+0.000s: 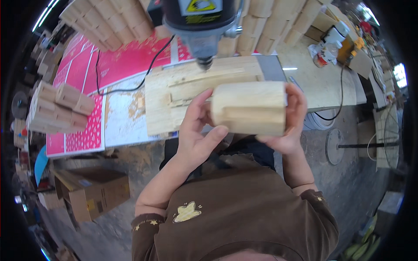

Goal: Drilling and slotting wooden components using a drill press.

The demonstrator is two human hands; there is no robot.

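Note:
Between my two hands I hold a pale wooden block (250,104) with rounded sides and a long groove along its near face. My left hand (200,128) grips its left end, the thumb lying at the lower corner. Round the right end curl the fingers of my right hand (294,117). The block is raised over the near edge of a wooden board (159,104) that has thin wooden strips fixed on it. Just beyond the block, the drill press (204,63) points its chuck down at the board; I cannot make out a bit in it.
Stacked wooden blocks (104,24) stand behind the drill press on both sides. A smaller pile of blocks (61,106) sits on the pink-covered table at left. A black cable (146,76) crosses the table. At right are a bottle (326,54) and, on the floor at left, a cardboard box (93,191).

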